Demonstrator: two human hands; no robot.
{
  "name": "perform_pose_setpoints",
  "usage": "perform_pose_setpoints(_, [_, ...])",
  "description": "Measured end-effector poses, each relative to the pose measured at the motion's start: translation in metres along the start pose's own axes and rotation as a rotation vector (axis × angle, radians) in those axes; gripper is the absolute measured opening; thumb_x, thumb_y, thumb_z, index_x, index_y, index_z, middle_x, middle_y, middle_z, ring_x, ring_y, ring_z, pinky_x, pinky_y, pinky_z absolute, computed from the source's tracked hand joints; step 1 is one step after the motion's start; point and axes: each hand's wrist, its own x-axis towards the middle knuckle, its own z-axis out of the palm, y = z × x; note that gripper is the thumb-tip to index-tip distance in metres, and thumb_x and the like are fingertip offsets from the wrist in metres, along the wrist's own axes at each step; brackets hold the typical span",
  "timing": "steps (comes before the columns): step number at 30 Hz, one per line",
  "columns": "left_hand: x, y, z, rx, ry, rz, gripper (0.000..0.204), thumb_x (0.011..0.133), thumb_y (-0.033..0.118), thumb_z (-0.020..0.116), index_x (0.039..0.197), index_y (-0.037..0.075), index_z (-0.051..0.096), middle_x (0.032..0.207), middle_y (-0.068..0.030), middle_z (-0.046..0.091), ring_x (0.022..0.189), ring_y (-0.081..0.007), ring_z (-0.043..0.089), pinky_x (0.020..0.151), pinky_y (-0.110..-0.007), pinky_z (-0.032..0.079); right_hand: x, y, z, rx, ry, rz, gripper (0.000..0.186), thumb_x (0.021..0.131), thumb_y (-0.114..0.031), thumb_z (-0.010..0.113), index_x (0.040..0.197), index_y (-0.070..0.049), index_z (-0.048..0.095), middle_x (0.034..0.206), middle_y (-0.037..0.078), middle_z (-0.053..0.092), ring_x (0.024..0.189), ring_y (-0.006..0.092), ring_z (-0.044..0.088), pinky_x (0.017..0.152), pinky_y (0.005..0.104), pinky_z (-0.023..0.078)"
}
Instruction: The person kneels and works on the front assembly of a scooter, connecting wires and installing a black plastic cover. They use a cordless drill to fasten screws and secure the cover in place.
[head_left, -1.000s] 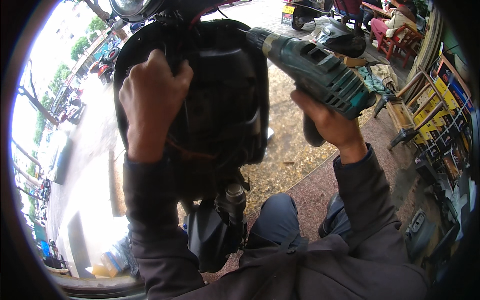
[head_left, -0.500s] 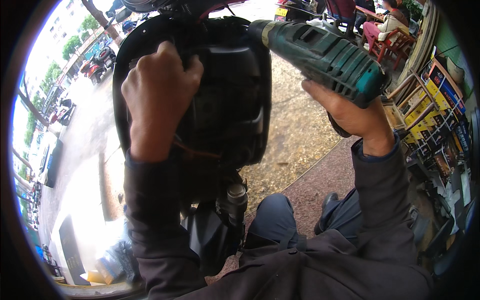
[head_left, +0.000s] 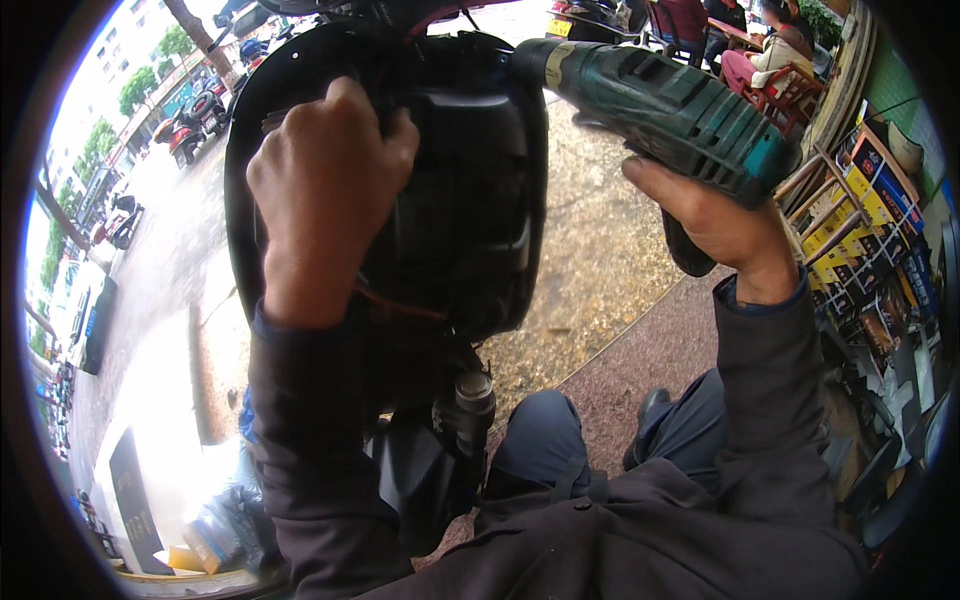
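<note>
In front of me is the opened body of a scooter, with a black plastic compartment (head_left: 465, 200) inside a dark rim. My left hand (head_left: 325, 185) is closed, knuckles up, over the compartment's left part; its fingertips and whatever they grip are hidden. My right hand (head_left: 700, 210) is wrapped round the handle of a green and black cordless drill (head_left: 660, 110). The drill lies nearly level, its nose pointing left at the rim's upper right edge. Whether the tip touches the rim I cannot tell. A thin reddish-brown cable (head_left: 400, 305) runs below my left hand.
A metal cylinder-like part (head_left: 474, 388) sits at the scooter's lower end, beside my knee (head_left: 545, 425). At right, a wire rack (head_left: 850, 240) holds colourful packages. People (head_left: 775, 55) sit at a table at the far right. Plastic-wrapped goods (head_left: 225, 520) lie at lower left.
My right hand and the drill have shifted slightly right, and more of the drill's lower part shows. My left hand stays closed at nearly the same spot on the scooter.
</note>
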Motion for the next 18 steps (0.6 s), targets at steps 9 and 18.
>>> perform_pose_setpoints(9, [0.000, 0.000, 0.003, -0.007, 0.023, -0.024, 0.037, 0.083, 0.040, 0.073, 0.080, 0.004, 0.065, 0.070, -0.0167, 0.070, 0.068, -0.0356, 0.073, 0.060, -0.045, 0.057, -0.004, 0.008, 0.002, 0.074, -0.021, 0.135, 0.026, 0.089, -0.012, 0.075, 0.113, -0.002, 0.073, 0.105, 0.011, 0.075, 0.091, 0.0215, 0.072, 0.082, 0.0351, 0.056])
perform_pose_setpoints(18, [0.000, -0.001, 0.005, -0.034, 0.059, -0.013, 0.035, 0.080, 0.038, 0.074, 0.081, 0.004, 0.066, 0.069, -0.0153, 0.070, 0.067, -0.0337, 0.073, 0.058, -0.044, 0.057, -0.021, 0.020, 0.018, 0.090, 0.041, 0.179, 0.024, 0.090, -0.016, 0.077, 0.109, -0.002, 0.072, 0.094, 0.008, 0.074, 0.082, 0.0186, 0.068, 0.076, 0.0361, 0.054])
